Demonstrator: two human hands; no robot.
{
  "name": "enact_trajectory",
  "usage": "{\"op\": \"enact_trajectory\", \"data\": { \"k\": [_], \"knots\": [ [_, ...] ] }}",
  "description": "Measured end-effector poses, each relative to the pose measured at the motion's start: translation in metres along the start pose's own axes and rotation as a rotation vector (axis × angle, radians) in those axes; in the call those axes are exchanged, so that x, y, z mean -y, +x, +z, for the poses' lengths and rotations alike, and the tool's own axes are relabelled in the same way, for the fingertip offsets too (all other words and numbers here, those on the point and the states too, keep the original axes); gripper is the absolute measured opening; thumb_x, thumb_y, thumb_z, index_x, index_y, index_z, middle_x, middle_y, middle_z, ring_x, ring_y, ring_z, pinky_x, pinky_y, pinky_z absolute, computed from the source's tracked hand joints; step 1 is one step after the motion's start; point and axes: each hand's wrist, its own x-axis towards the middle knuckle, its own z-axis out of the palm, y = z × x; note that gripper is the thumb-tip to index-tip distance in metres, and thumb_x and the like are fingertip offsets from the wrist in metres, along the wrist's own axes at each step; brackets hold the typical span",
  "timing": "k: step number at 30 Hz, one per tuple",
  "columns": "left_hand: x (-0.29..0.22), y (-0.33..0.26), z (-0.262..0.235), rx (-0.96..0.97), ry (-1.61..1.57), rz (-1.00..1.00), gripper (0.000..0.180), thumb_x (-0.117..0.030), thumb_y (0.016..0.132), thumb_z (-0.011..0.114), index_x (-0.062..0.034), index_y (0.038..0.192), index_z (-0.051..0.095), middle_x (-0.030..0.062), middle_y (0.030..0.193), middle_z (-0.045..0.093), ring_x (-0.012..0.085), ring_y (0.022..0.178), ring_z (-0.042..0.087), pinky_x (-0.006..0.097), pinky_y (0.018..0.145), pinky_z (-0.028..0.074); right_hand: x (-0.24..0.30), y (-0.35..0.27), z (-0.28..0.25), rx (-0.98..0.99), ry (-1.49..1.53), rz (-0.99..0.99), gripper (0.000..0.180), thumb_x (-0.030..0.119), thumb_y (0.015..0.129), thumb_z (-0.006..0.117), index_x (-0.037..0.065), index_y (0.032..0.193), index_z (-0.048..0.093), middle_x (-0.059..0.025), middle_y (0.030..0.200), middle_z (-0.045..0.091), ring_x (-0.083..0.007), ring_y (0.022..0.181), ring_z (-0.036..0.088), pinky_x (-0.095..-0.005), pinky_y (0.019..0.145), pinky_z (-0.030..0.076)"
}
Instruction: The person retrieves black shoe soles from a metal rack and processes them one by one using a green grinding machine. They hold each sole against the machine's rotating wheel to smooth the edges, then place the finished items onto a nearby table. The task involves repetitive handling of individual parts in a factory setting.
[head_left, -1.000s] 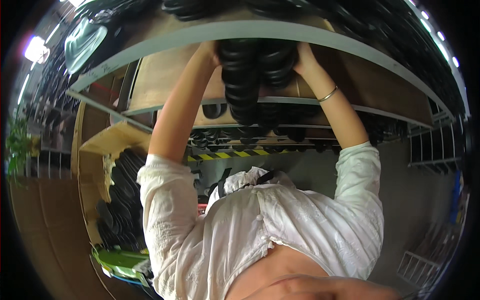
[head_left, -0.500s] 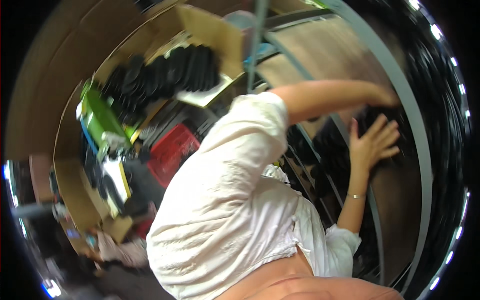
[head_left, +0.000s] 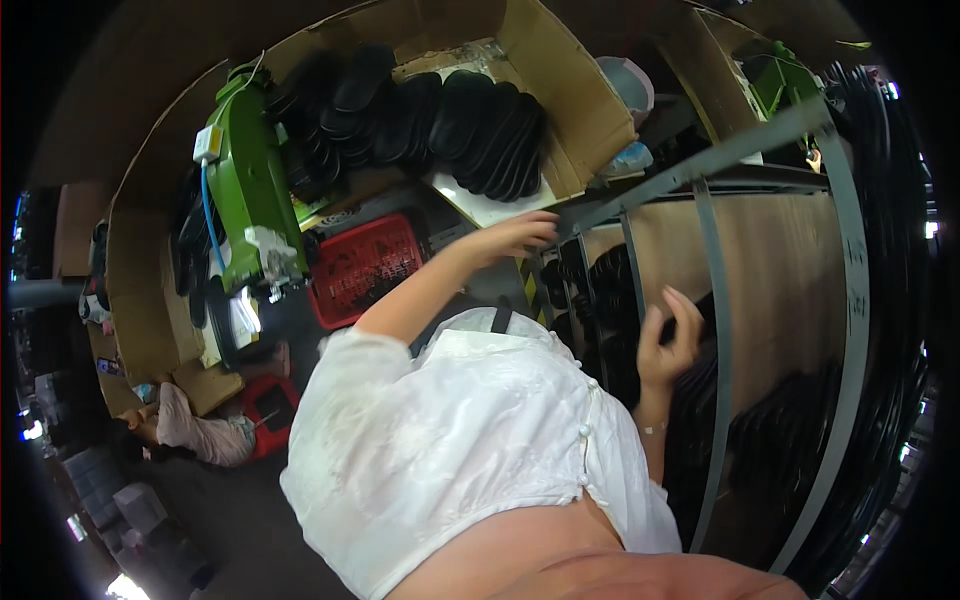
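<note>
Fingers on my right hand (head_left: 668, 345) spread loosely, holding nothing, beside stacked black soles (head_left: 610, 300) on the rack (head_left: 722, 330); I judge them light and flexible, best pinched at edges. Left hand (head_left: 520, 236) hangs relaxed, unladen, toward the box (head_left: 575, 105).

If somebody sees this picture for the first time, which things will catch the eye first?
Probably the person's white shirt filling the lower middle, with the left hand reaching toward the grey metal shelf frame and the right hand open before it. Next, the cardboard box of black oval pieces at the top, and the green machine beside the red crate.
</note>
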Motion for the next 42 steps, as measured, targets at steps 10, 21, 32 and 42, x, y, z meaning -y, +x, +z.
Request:
{"op": "enact_trajectory", "data": {
  "k": [10, 21, 32, 42],
  "knots": [
    [0.061, -0.114, -0.196, -1.069, -0.377, 0.097, 0.046, -0.037, 0.085, 0.052, -0.0139, 0.125, 0.045, 0.0067, 0.117, 0.054, 0.0181, 0.106, 0.051, 0.037, 0.089, 0.035, -0.076, 0.089, 0.343, 0.518, 0.846, 1.069, 0.08, 0.038, 0.078, 0.065, -0.012, 0.129, 0.029, -0.0201, 0.116, 0.047, -0.0234, 0.107, 0.047, -0.0323, 0.09, 0.04],
    [0.06, -0.1, -0.198, -1.323, -0.525, 0.228, 0.032, -0.023, 0.084, 0.057, -0.0082, 0.112, 0.054, 0.0029, 0.095, 0.06, 0.0099, 0.082, 0.056, 0.023, 0.068, 0.044, -0.071, 0.16, 0.483, 0.574, 0.74, 1.174, 0.059, 0.007, 0.058, 0.078, -0.009, 0.108, 0.052, -0.0166, 0.106, 0.057, -0.025, 0.096, 0.057, -0.0326, 0.083, 0.047],
    [-0.002, -0.069, -0.254, -2.057, -0.148, 0.396, 0.074, -0.041, 0.079, 0.061, 0.0056, 0.126, 0.03, 0.0263, 0.127, 0.034, 0.0349, 0.121, 0.032, 0.041, 0.101, 0.024, -0.098, 0.186, 0.443, 0.683, 0.783, 1.271, 0.053, 0.002, 0.067, 0.07, -0.007, 0.115, 0.047, -0.0179, 0.109, 0.054, -0.0292, 0.095, 0.057, -0.0372, 0.083, 0.048],
    [-0.014, -0.067, -0.29, -1.982, -0.49, 0.421, 0.078, -0.054, 0.081, 0.052, 0.0056, 0.127, 0.031, 0.0254, 0.129, 0.032, 0.033, 0.121, 0.031, 0.039, 0.101, 0.024, -0.027, 0.274, 0.423, 0.727, 1.347, 1.296, 0.032, 0.015, 0.077, 0.061, 0.0, 0.105, 0.056, -0.0123, 0.096, 0.061, -0.0265, 0.087, 0.059, -0.0344, 0.076, 0.049]
  ]
}}
